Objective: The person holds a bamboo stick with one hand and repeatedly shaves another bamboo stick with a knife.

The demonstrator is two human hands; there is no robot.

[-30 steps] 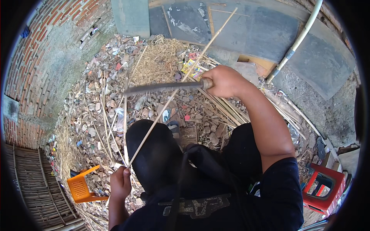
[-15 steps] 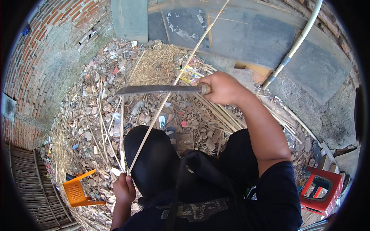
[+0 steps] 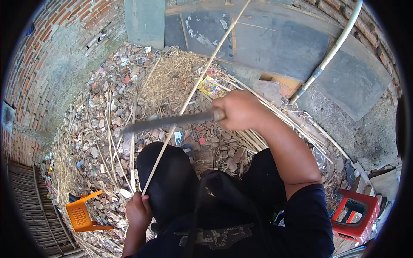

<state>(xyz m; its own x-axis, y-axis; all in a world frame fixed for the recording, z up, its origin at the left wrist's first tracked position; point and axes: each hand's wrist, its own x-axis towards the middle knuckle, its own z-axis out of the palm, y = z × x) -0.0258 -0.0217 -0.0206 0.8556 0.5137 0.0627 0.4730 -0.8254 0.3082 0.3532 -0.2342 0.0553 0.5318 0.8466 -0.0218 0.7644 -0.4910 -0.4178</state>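
My left hand (image 3: pixel 138 210), low beside my left knee, is closed around the near end of a long thin bamboo strip (image 3: pixel 198 81). The strip slants up and away to the right, past the top of the view. In my right hand (image 3: pixel 241 110) is the handle of a machete (image 3: pixel 165 123), its dark blade pointing left and crossing the strip above my knee. The blade is slightly blurred; whether it touches the strip I cannot tell. A paler strip (image 3: pixel 132 161) runs down to my left hand; whether it is gripped too is unclear.
Rubble and several bamboo strips (image 3: pixel 297 124) cover the ground, with dry straw (image 3: pixel 170 77) farther off. An orange plastic chair (image 3: pixel 81 215) stands left, a red plastic stool (image 3: pixel 365 215) right. Brick wall (image 3: pixel 64 56), dark panels (image 3: pixel 279 43) and a pale pipe (image 3: pixel 333 51) enclose the area.
My right hand has come down and slightly left with the machete, so the blade crosses the strip lower, nearer my knee. My left hand keeps its hold in nearly the same place.
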